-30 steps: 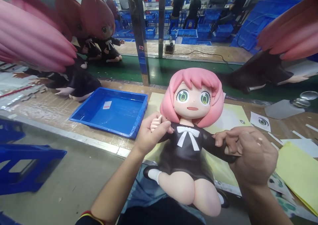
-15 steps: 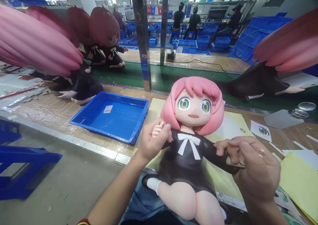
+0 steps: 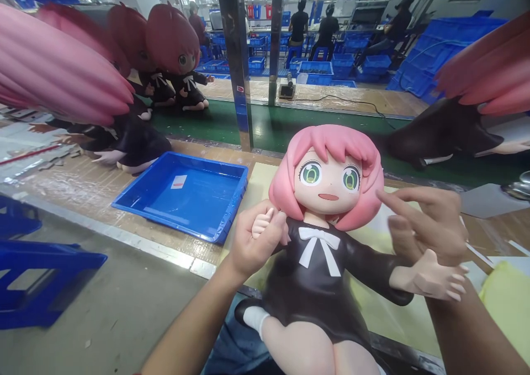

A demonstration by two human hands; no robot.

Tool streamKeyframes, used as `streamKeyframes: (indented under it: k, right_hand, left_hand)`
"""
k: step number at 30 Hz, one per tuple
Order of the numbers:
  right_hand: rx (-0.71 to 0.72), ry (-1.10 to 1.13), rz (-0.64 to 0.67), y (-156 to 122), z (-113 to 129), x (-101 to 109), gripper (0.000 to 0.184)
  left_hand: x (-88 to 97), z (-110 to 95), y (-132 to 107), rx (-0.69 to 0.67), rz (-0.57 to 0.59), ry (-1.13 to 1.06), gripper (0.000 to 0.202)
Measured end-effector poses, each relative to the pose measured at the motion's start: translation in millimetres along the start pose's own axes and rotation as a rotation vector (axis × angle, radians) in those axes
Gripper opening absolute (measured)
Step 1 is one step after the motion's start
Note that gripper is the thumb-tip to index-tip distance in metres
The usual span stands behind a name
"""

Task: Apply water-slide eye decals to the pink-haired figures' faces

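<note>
A large pink-haired figure (image 3: 318, 270) in a black dress with a white bow lies on its back, face up, its legs toward me over the table edge. My left hand (image 3: 259, 234) is wrapped round the figure's small fist, with its tiny fingers showing between mine. Beside the figure's hair is my right hand (image 3: 430, 220), its index finger stretched out with the tip at the pink hair's edge. Nothing is held in it. The figure's outstretched hand (image 3: 434, 275) lies just below my right hand, over my forearm. Yellowish sheet (image 3: 263, 176) shows under the figure.
Left of the figure stands a blue tray (image 3: 194, 198) with a small white label. More pink-haired figures (image 3: 171, 49) stand along the green belt (image 3: 285, 126). A metal post (image 3: 238, 77) rises behind. Blue stool (image 3: 45, 281) at lower left; people sit farther back.
My right hand has let go of the figure's outstretched hand and moved up to the side of its hair, index finger extended. The left hand keeps its hold.
</note>
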State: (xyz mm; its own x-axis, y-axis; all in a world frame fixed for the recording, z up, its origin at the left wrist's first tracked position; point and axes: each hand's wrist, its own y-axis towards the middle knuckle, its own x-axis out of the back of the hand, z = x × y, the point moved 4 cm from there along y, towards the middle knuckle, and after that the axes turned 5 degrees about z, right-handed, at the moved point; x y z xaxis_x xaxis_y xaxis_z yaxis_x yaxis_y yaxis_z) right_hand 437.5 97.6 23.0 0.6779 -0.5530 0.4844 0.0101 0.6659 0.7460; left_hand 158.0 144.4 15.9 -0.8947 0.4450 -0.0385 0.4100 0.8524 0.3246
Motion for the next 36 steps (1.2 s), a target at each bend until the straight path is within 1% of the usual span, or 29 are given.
streamKeyframes:
  k: [1,3,5,7,8,12,19,24,26,27,29,30,32,34,36]
  right_hand:
    - [0.084,-0.075,0.028,5,-1,-5,0.024]
    - [0.277,-0.203,0.081,13,3,-15,0.038]
    - [0.459,-0.309,0.098,17,12,-25,0.05]
    - [0.573,-0.383,0.093,18,19,-31,0.057]
    - [0.589,-0.395,0.089,18,21,-33,0.059]
    - [0.582,-0.376,0.092,17,23,-36,0.056]
    - [0.556,-0.325,0.101,17,20,-36,0.054]
    - [0.593,-0.197,0.132,19,16,-34,0.052]
    - [0.574,-0.126,0.09,22,17,-31,0.049]
    - [0.543,-0.101,0.043,25,18,-29,0.046]
    - [0.45,-0.089,-0.032,32,21,-25,0.042]
    - [0.405,-0.104,-0.033,36,23,-25,0.038]
    - [0.364,-0.145,0.035,45,28,-27,0.027]
    - [0.381,-0.176,0.154,54,33,-32,0.015]
    - [0.41,-0.198,0.238,60,37,-35,0.006]
  left_hand:
    - [0.1,0,0,0.002,0.001,0.001,0.041]
    - [0.3,-1,0,0.007,0.003,0.003,0.041]
    - [0.4,-1,0,0.012,0.001,0.005,0.041]
    - [0.3,-1,0,0.015,-0.002,0.004,0.041]
    - [0.2,-1,-1,0.017,-0.003,0.003,0.041]
    - [-0.9,-1,0,0.022,-0.008,0.002,0.041]
    - [-1.3,-1,1,0.02,-0.012,-0.014,0.041]
    - [-0.2,0,1,0.015,-0.013,-0.018,0.041]
    - [-0.1,0,0,0.019,-0.013,-0.015,0.04]
    - [-0.3,0,0,0.02,-0.011,-0.015,0.04]
    - [-0.6,0,0,0.018,-0.009,-0.018,0.04]
    - [-0.8,0,0,0.017,-0.008,-0.02,0.04]
    - [-1.2,0,0,0.014,-0.006,-0.026,0.04]
    - [-1.5,0,-1,0.014,-0.004,-0.034,0.039]
    - [-1.7,0,-1,0.015,0.002,-0.045,0.039]
